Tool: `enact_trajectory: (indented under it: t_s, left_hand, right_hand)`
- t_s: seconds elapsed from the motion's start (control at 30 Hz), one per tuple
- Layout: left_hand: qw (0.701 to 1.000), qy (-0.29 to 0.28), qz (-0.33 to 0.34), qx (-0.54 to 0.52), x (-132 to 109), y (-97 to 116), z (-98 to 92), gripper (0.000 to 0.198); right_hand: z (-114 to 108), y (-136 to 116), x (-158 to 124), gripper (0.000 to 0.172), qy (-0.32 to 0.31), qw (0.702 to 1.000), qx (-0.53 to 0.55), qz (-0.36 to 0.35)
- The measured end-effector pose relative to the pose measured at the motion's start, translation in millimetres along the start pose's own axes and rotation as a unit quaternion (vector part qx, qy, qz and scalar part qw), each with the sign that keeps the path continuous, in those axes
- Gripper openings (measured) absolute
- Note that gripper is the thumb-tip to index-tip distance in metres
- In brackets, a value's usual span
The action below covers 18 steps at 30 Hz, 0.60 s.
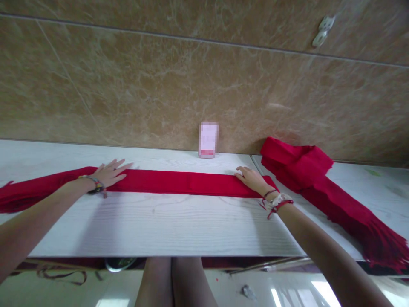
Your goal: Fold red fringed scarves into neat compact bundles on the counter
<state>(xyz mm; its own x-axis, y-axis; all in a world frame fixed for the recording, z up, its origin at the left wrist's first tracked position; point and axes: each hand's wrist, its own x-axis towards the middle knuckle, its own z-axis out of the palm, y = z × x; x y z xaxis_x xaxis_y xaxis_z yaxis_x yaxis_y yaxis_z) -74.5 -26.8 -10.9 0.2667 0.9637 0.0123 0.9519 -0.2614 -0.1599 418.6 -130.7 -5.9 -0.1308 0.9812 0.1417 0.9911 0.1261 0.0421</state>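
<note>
A long red scarf (179,182), folded into a narrow strip, lies flat across the white wood-grain table (143,226). My left hand (108,174) rests on its left part with the fingers spread. Beyond that hand, the left end of the strip runs loose and layered to the picture's edge. Near the right end, my right hand (254,180) lies on the cloth, its palm down and fingers a little bent. To the right of it a second red scarf (297,166) sits loosely folded, its fringed end trailing toward the front edge.
A pinkish phone-like rectangle (208,140), blurred out, leans against the brown marbled wall (143,94) behind the table. A white fixture (323,31) is on the wall at upper right. Below the front edge are my legs (174,283), a round dish (119,264) and a strap (64,275).
</note>
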Motion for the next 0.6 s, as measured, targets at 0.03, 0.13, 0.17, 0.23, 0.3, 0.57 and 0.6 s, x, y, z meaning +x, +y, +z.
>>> enact_trajectory:
  t_s: [0.03,0.13,0.17,0.23,0.3,0.57,0.6]
  left_hand:
    - [1.000,-0.007,0.026,-0.006,3,16,-5.1,0.050]
    - [0.990,-0.017,0.134,-0.033,10,76,-19.7,0.050]
    - [0.980,-0.012,0.194,-0.039,10,97,-23.3,0.051]
    - [0.949,-0.004,0.312,-0.055,7,129,-28.1,0.048]
    - [0.928,0.008,0.366,-0.062,3,148,-30.7,0.042]
    - [0.923,-0.005,0.384,0.025,-12,156,-54.1,0.034]
    - [0.923,-0.015,0.383,0.049,-14,157,-57.6,0.039]
  right_hand:
    - [0,2,-2,0.034,0.025,0.999,0.010,-0.017]
    - [-6,0,-9,0.035,0.074,0.991,0.045,-0.105]
    - [-9,-3,-13,0.033,0.073,0.985,0.059,-0.142]
    - [-12,-11,-20,0.028,0.049,0.974,0.070,-0.209]
    - [-15,-20,-26,0.026,0.025,0.968,0.056,-0.245]
    - [-23,-55,-20,0.023,-0.003,0.963,0.003,-0.270]
    - [-24,-60,-18,0.022,-0.014,0.963,-0.004,-0.270]
